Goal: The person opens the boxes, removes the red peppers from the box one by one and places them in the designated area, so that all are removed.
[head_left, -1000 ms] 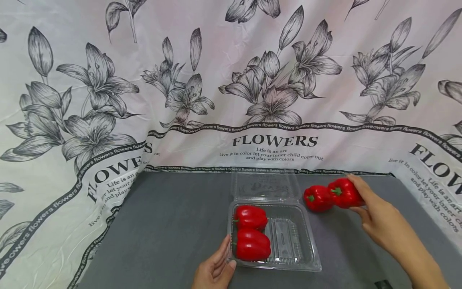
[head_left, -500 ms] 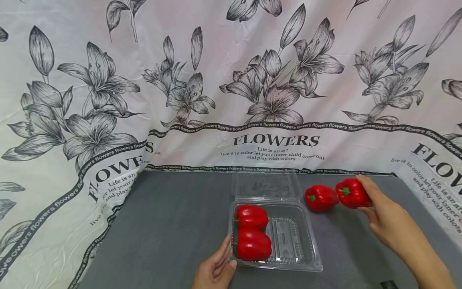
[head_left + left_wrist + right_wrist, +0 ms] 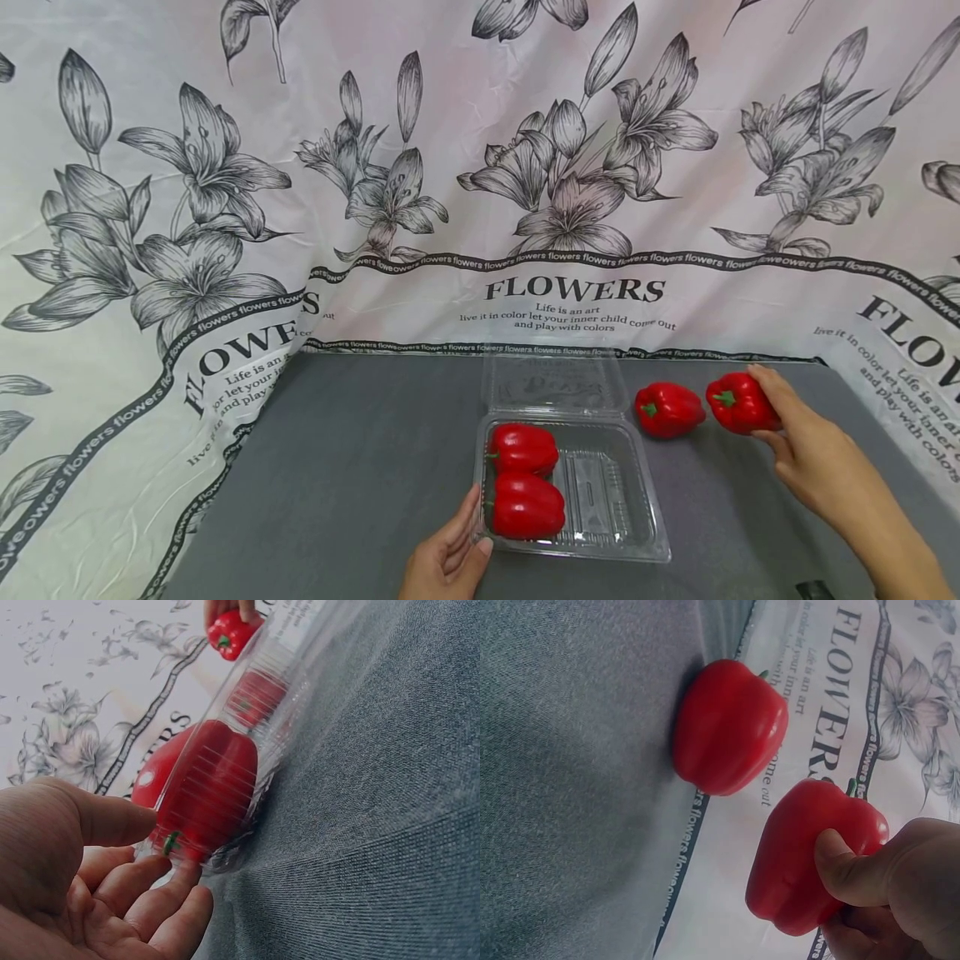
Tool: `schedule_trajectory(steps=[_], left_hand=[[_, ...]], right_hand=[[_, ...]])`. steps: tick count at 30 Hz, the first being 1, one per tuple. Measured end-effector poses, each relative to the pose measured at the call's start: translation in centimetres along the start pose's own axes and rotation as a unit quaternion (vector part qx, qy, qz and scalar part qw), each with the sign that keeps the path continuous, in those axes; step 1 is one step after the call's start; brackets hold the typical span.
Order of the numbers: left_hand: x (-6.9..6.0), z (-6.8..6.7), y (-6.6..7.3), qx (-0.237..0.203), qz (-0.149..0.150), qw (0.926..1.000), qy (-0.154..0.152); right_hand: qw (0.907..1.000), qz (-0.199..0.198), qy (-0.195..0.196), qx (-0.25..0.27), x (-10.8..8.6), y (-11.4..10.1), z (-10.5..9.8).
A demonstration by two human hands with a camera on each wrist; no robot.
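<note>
My right hand (image 3: 813,454) grips a red bell pepper (image 3: 742,403) by its side, above the table at the right; its green stem faces left in the head view. Just left of it another bell pepper (image 3: 730,727) lies on the table, apart from the held one. A clear plastic clamshell container (image 3: 651,508) stands in the middle with its lid (image 3: 555,387) folded back. Two bell peppers, a rear one (image 3: 523,448) and a front one (image 3: 528,506), lie side by side in its left half. My left hand (image 3: 97,877) pinches the container's near left rim between thumb and fingers.
A grey cloth covers the table (image 3: 360,467). Behind it hangs a white curtain (image 3: 405,304) with flower prints, which also runs along both sides. A small black object (image 3: 813,590) lies at the front right edge.
My right hand has moved right with its bell pepper, which now stands apart from the one on the table. That other pepper has turned slightly. My left hand stays on the container.
</note>
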State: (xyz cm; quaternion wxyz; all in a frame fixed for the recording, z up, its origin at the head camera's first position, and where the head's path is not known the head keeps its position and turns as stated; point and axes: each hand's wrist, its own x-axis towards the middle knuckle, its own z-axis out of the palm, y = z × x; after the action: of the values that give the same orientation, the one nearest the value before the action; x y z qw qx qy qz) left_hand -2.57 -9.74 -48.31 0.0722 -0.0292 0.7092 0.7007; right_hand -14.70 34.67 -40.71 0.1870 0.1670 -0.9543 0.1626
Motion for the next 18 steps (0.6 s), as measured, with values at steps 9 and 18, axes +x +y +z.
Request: schedule_trajectory(steps=[9, 18], left_hand=[[-0.1, 0.1, -0.1, 0.001, 0.017, 0.9998, 0.0], [-0.1, 0.1, -0.2, 0.009, 0.008, 0.9999, 0.003]], right_hand=[[1.0, 0.007, -0.003, 0.001, -0.2, 0.5, 0.1], [0.9999, 0.008, -0.008, 0.003, -0.6, 1.1, 0.3]])
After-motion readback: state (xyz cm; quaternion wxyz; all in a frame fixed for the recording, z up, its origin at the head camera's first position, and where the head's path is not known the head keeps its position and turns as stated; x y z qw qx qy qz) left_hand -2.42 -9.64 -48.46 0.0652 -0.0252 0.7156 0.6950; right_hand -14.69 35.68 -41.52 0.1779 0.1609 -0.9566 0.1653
